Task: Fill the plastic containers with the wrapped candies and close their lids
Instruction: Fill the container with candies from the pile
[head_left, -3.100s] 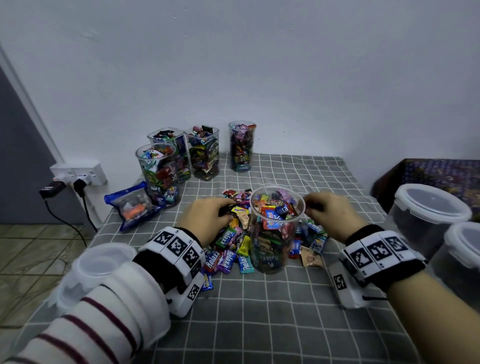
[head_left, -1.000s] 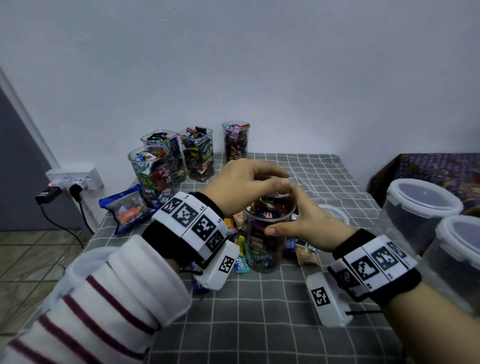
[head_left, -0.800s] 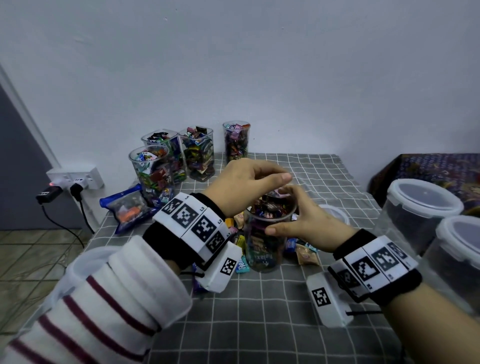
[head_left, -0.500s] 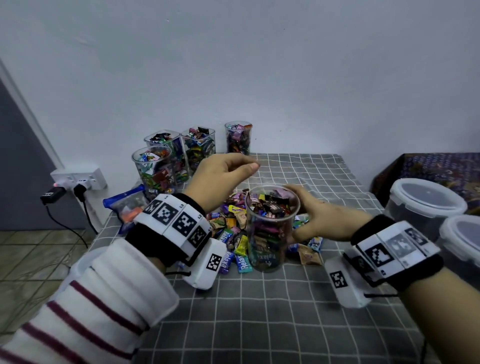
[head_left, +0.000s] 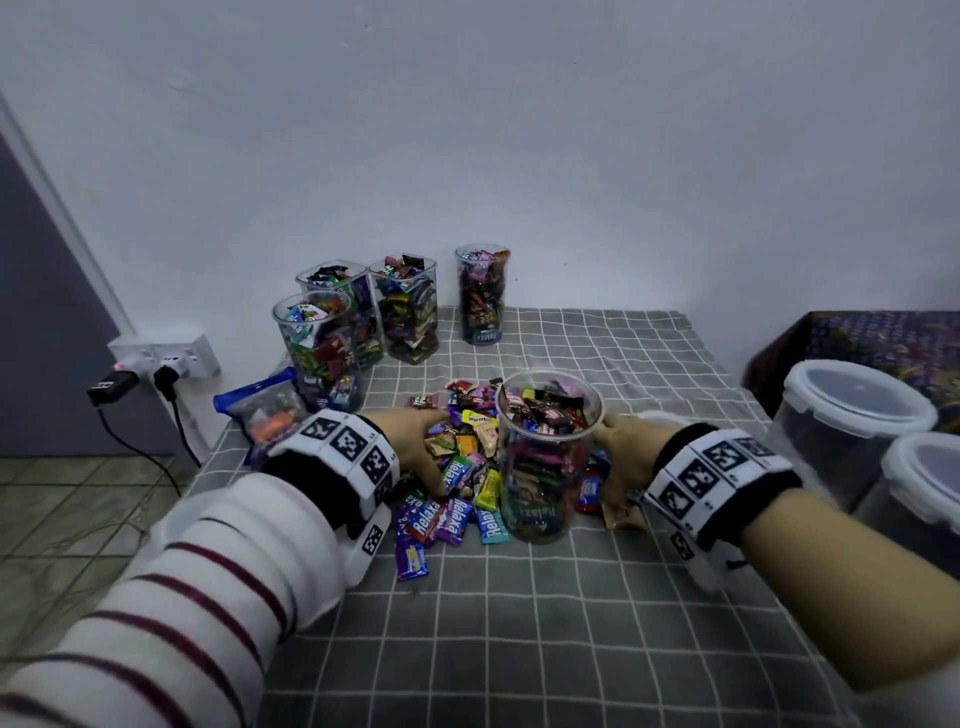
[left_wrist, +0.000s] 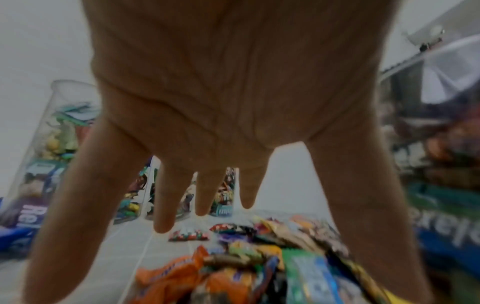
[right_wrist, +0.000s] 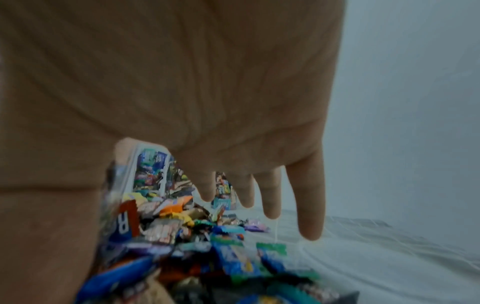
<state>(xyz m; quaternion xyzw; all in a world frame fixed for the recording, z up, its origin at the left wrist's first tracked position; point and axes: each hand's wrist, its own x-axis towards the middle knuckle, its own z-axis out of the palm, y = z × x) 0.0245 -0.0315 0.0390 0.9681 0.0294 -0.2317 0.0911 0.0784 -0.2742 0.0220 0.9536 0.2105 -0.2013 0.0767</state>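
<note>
Grey checked cloth is covering the desk (head_left: 519, 623) against a plain pale wall in the head view. At centre frame the clear container (head_left: 548, 457) is standing upright, filled with wrapped candies to about its rim and lidless. Your left hand (head_left: 415, 441) is lying low on the loose candy pile (head_left: 457, 483) just left of it; your right hand (head_left: 618, 457) is lying low just right of it, whether touching its wall I cannot tell. Four filled containers (head_left: 405, 312) are standing at the back left, also lidless. Two lidded tubs (head_left: 852, 415) are sitting at the right edge.

Through the left wrist view, your left grip is spread, fingers (left_wrist: 166, 205) straight and apart, holding nothing, hovering just above the pile (left_wrist: 246, 257).

Through the right wrist view, your right fingers (right_wrist: 309, 205) are likewise straight and empty over scattered wrappers (right_wrist: 207, 236).

You are judging by this in the filling step, probably gathering another handful; next you need to close both grips on candies, or, if the container is full enough, find a lid.

Half a second ago your left hand was raised above the rim and your right was cupping the container's side; both have since dropped to desk level.
</note>
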